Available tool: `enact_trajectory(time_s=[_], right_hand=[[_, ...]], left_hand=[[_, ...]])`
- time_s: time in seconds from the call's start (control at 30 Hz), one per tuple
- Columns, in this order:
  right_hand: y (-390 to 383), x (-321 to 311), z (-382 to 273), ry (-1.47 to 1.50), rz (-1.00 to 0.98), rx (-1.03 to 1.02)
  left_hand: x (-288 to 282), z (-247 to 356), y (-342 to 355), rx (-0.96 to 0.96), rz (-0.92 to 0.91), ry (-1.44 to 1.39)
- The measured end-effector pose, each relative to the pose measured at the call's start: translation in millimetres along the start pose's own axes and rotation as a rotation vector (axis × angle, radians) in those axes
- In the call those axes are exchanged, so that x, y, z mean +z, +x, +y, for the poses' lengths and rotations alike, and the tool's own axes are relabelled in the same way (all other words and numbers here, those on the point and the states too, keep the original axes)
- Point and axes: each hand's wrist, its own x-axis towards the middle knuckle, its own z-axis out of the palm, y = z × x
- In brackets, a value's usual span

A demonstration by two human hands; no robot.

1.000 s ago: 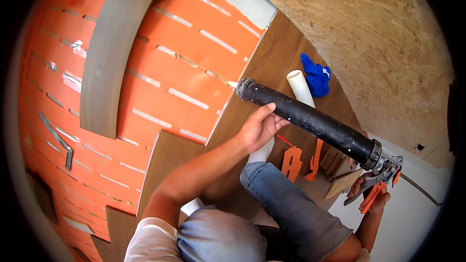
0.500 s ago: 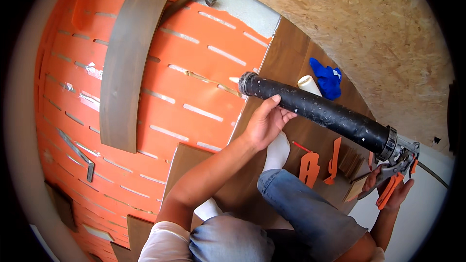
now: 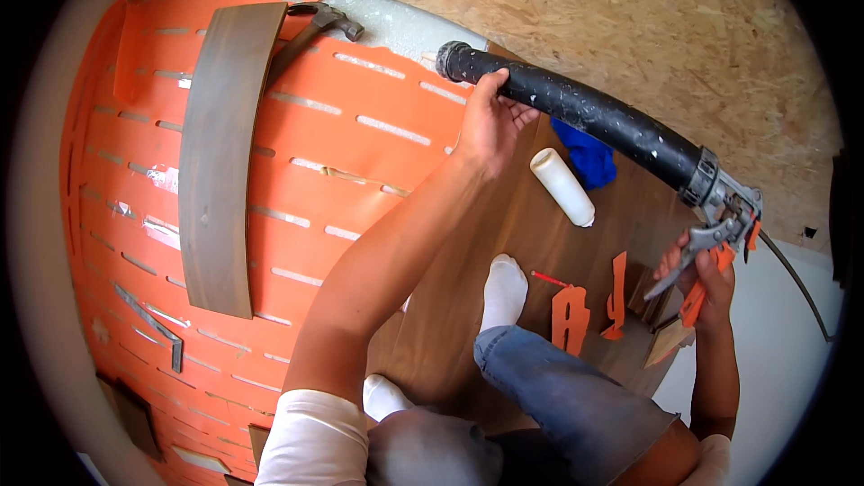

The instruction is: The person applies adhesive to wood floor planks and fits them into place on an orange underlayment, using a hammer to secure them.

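Note:
A long black caulking gun (image 3: 580, 110), specked with white, stretches between my hands, its pale nozzle pointing left over the orange underlay. My left hand (image 3: 495, 124) supports the barrel from below near the front collar, thumb on the near side. At the back end, my right hand (image 3: 706, 270) is wrapped round the orange and grey handle, with the metal trigger in front of the fingers. Beneath the gun, the orange slotted underlay (image 3: 306, 162) meets laid brown floorboards (image 3: 450, 279). A loose brown plank (image 3: 220, 162) lies on the underlay, a claw hammer (image 3: 310, 36) beside its far end.
A white roll (image 3: 562, 187) and a blue cloth (image 3: 585, 155) rest on the boards. Orange offcuts (image 3: 569, 319) and a red pencil (image 3: 549, 278) lie by my foot. A metal angle tool (image 3: 148, 319) sits at left. A chipboard wall (image 3: 648, 9) borders the far side; a hose (image 3: 796, 283) trails right.
The caulking gun has moved toward the far wall, carried by both hands. The white roll now shows fully below the barrel.

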Motion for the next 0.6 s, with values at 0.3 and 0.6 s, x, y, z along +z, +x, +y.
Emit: enact_trajectory(time_s=[0.3,0.6], right_hand=[[75,13,16,0.028,-0.045,0.013],[81,5,23,-0.102,0.057,0.016]], left_hand=[[-22,19,82,0.053,0.058,-0.013],[-20,8,99,0.054,0.012,-0.016]])
